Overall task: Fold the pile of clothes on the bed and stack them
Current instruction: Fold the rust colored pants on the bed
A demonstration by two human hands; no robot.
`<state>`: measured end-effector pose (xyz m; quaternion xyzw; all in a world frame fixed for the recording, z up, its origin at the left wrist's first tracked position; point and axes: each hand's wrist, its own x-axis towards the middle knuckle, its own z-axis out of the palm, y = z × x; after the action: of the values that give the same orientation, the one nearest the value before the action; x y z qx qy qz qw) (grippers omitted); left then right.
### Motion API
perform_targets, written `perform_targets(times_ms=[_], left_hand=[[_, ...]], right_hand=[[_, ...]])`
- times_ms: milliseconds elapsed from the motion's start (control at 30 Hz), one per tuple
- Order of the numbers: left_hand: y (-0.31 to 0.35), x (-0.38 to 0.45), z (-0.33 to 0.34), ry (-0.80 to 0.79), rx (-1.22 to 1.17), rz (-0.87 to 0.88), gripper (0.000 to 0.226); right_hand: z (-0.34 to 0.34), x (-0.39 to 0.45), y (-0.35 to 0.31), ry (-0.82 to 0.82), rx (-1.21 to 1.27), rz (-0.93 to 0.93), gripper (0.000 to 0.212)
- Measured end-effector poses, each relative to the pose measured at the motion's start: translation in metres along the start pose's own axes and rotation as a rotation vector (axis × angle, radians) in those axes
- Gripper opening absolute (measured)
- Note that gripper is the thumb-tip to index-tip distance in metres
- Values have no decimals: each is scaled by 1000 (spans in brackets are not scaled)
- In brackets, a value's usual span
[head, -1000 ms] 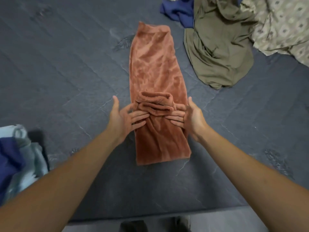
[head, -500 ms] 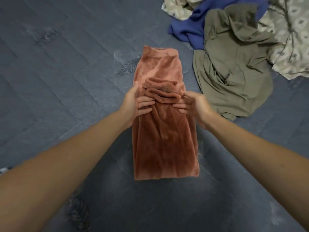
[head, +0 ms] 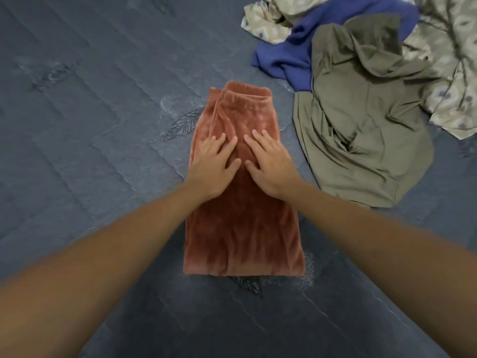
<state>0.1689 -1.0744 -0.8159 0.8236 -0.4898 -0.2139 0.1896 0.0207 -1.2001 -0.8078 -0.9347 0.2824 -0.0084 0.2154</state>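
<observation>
Rust-brown velvety garment (head: 242, 228) lying folded lengthwise at centre of frame on the dark blue quilted bed (head: 90, 125), near end doubled up over the far end, edges almost level at the top. Left hand (head: 213, 164) flat on the upper half of the garment, fingers straight and spread, pressing down, gripping nothing. Right hand (head: 271, 164) just beside it, likewise flat with fingers stretched out on the cloth, thumb tips nearly meeting. Both forearms reaching in from the lower corners of the frame. To the right of the garment, close but apart from it, an olive-green garment (head: 361, 125) crumpled on the bed. Above that, in the upper right, a blue cloth (head: 291, 58) partly under the olive one, and a pale patterned fabric (head: 454, 73), possibly a sheet or a shirt, bunched along the right edge.
</observation>
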Motion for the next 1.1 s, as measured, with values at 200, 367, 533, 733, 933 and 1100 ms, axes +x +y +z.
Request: perform_targets(times_ms=[200, 367, 533, 733, 933, 1100], left_hand=[[-14, -34, 26, 46, 147, -58, 69], [0, -139, 40, 55, -174, -276, 75], [19, -210, 57, 193, -390, -464, 69], [15, -219, 65, 153, -591, -386, 62], [21, -284, 93, 190, -512, -338, 60], [36, -386, 130, 164, -514, -318, 62]], right_hand=[[17, -12, 12, 8, 21, 21, 63], [28, -109, -1, 78, 429, 338, 75], [40, -181, -19, 107, 649, 426, 83], [38, -195, -17, 57, 637, 386, 82], [42, -254, -26, 31, 579, 313, 79], [62, -357, -39, -10, 609, 307, 81]])
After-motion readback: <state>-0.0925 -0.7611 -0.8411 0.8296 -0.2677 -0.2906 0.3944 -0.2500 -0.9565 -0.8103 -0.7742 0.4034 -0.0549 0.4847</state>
